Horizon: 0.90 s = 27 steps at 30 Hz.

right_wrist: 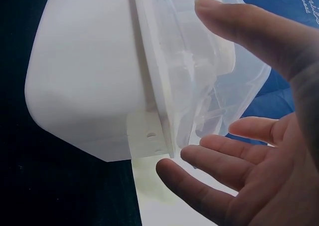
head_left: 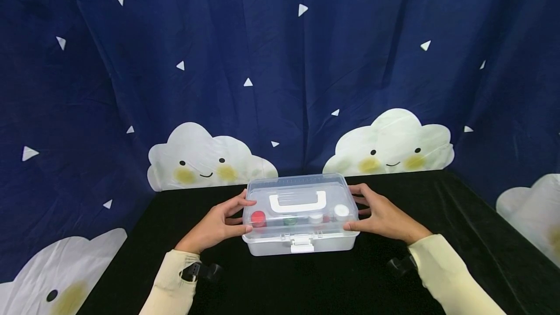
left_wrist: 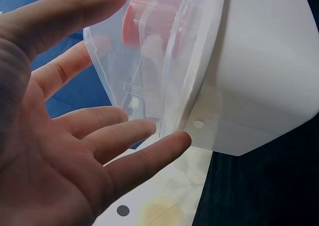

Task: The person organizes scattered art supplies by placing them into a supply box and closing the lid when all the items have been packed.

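Observation:
A plastic storage box [head_left: 303, 246] with a clear lid [head_left: 302, 189], a white handle [head_left: 298, 202] and a white front latch [head_left: 302, 244] sits closed on the black cloth. Through the lid show a red cap [head_left: 258, 218], a green one [head_left: 290, 220] and white caps [head_left: 341, 211]. My left hand [head_left: 216, 224] is at the box's left end, thumb by the front corner, fingers spread and loosely bent along the lid. Mirroring it, my right hand [head_left: 381, 215] stands at the right end, thumb over the lid's front corner. Whether every fingertip touches the plastic is hard to tell.
Black cloth [head_left: 280, 286] covers the table around the box. Behind it hangs a dark blue curtain [head_left: 280, 52] with white triangles and smiling clouds [head_left: 389, 145]. Dark wrist cameras [head_left: 203, 272] are strapped at both cream sleeves [head_left: 450, 276].

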{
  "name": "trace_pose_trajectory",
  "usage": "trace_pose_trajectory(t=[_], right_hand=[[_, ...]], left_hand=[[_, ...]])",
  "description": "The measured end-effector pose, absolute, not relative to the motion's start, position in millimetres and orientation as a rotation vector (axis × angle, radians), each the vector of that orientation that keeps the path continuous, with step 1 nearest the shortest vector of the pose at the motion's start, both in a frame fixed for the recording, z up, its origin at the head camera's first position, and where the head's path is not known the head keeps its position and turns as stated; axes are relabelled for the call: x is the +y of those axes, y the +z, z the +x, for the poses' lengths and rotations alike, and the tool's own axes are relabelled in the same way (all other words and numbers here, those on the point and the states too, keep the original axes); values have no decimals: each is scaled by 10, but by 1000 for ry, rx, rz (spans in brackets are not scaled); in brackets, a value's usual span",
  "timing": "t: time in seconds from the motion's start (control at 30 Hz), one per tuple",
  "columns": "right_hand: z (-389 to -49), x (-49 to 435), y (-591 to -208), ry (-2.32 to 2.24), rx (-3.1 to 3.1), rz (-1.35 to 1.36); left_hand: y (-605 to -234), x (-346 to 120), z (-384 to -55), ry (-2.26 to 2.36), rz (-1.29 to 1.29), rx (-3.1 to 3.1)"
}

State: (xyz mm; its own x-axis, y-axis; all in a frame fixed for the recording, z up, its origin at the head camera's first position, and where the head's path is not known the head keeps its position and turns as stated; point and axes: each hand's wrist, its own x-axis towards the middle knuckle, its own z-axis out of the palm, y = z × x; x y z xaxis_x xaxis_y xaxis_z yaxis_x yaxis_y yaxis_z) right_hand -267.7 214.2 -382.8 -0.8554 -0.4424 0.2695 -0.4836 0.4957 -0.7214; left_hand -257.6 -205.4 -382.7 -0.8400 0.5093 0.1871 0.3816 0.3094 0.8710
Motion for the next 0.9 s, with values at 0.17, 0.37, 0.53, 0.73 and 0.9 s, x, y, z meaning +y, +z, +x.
trace_pose_trajectory(t=[0.17, 0.37, 0.53, 0.73, 0.9], right_hand=[[-2675, 2133, -3828, 1333, -2656, 857], [-2684, 2145, -3836, 1318, -2675, 835], [-2683, 2153, -3841, 1317, -2690, 815], [-2681, 2148, -3839, 1313, -2699, 824], [-2673, 2152, -3836, 1308, -2697, 834]], left_hand=[[-3830, -2057, -2575, 1561, 831, 2452], [-3834, -2056, -2582, 1565, 818, 2450], [-3840, -2059, -2587, 1580, 806, 2420], [-3847, -2069, -2587, 1583, 788, 2394], [-3828, -2065, -2588, 1560, 807, 2430]])
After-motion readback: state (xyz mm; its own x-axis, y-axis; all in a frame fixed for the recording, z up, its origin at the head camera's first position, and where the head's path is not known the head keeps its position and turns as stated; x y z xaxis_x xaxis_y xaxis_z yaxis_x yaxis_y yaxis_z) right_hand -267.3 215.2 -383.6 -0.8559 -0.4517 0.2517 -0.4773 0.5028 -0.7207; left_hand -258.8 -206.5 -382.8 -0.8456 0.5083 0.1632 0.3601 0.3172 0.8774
